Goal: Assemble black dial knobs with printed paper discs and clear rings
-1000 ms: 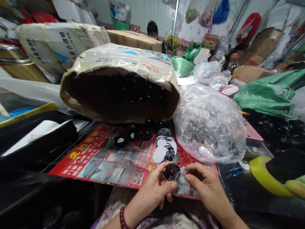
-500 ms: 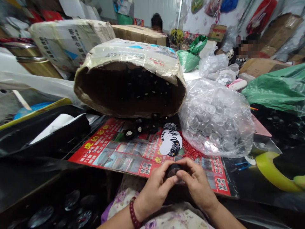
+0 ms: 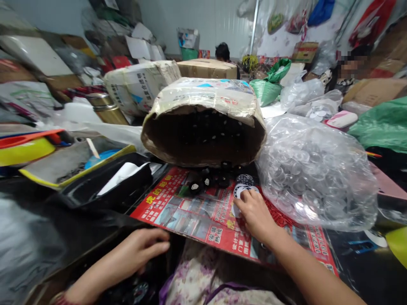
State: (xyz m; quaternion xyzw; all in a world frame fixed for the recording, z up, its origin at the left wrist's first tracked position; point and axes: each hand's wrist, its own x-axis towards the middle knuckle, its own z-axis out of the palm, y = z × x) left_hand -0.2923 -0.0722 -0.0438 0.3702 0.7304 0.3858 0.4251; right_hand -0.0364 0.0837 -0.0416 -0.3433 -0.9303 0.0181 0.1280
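Hands well apart: the left hand [image 3: 144, 250], fingers loosely parted, hangs over dark dials [image 3: 140, 292]; the right hand [image 3: 256, 214] touches the discs [image 3: 243, 185], pinch hidden. Light fingertips, I'd say, best separate one without scattering the stack.

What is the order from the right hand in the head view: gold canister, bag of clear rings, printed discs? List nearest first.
1. Printed discs: at the right hand's fingertips.
2. Bag of clear rings: to its right.
3. Gold canister: far back, left.
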